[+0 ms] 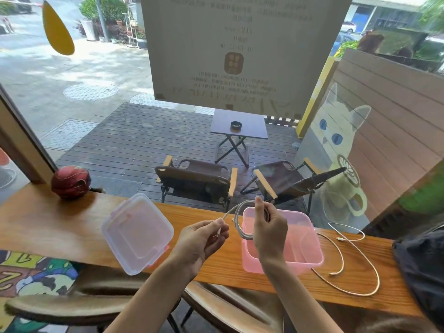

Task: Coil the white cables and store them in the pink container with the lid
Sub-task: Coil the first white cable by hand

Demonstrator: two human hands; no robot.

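Observation:
My right hand (270,234) pinches a coil of white cable (240,221) just above the near left corner of the open pink container (310,248). My left hand (204,239) holds the same cable's loose end, its plug between thumb and fingers. The clear lid (137,233) with pink clips lies upside down on the wooden counter (48,224) to the left. A second white cable (355,265) lies uncoiled in loose loops on the counter right of the container.
A red ball-like object (70,181) sits at the counter's back left by the window. A dark bag (422,267) rests at the right end. Wooden stools (72,304) stand below the counter's near edge. Glass runs along the far side.

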